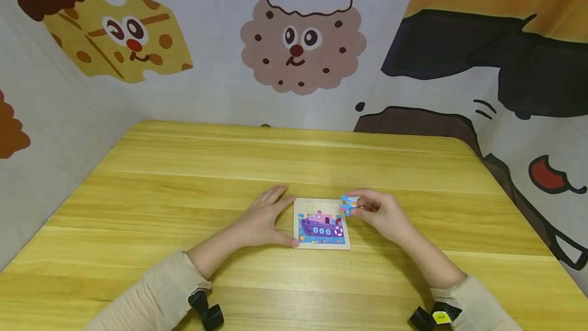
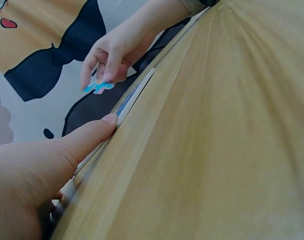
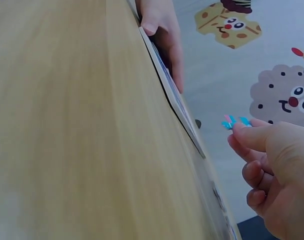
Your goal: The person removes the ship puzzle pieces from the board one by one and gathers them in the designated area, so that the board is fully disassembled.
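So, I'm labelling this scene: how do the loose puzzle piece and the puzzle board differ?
The puzzle piece is far smaller than the puzzle board. The right hand holds the piece raised, while the board lies flat on the table, touched by the left hand. The piece's outline is knobbly; the board's is squarish. Both show blue and pink.

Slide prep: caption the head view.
Right hand, fingers pinching a jigsaw piece near boat puzzle; left hand touching its frame.

One desk [image 1: 294, 290] carries one puzzle board [image 1: 321, 247], lower centre of the frame. One left hand [image 1: 263, 220] and one right hand [image 1: 386, 216] are present, with one held puzzle piece [image 1: 349, 203]. Black wrist devices [image 1: 213, 316]: two.
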A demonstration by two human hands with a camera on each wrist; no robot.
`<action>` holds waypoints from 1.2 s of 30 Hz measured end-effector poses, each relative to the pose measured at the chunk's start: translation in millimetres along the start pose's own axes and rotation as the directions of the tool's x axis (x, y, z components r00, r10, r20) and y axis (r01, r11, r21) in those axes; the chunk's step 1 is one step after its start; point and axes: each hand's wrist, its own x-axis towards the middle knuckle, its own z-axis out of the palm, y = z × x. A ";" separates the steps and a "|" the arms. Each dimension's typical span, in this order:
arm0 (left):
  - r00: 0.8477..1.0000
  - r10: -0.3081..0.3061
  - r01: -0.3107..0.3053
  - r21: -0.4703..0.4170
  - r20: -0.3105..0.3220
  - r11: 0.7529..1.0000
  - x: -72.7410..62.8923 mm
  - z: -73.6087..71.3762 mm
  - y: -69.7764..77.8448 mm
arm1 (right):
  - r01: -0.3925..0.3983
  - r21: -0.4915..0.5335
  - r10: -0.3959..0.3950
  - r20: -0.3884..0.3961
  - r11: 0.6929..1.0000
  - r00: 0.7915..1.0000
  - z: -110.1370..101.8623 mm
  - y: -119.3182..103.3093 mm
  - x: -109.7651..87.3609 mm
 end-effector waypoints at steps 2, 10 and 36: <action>1.000 0.001 -0.001 -0.002 -0.002 1.000 0.1 0.4 -0.5 | 0.008 0.003 -0.008 -0.011 1.000 1.000 -3.7 2.6 -2.5; 1.000 0.003 -0.003 -0.009 -0.003 1.000 -0.1 0.4 -1.2 | -0.012 -0.013 0.012 -0.065 1.000 0.998 -19.7 7.2 -13.5; 1.000 -0.002 0.002 0.003 -0.002 1.000 0.0 1.2 -1.1 | -0.088 -0.106 0.078 -0.099 0.990 0.992 -72.9 49.1 -33.0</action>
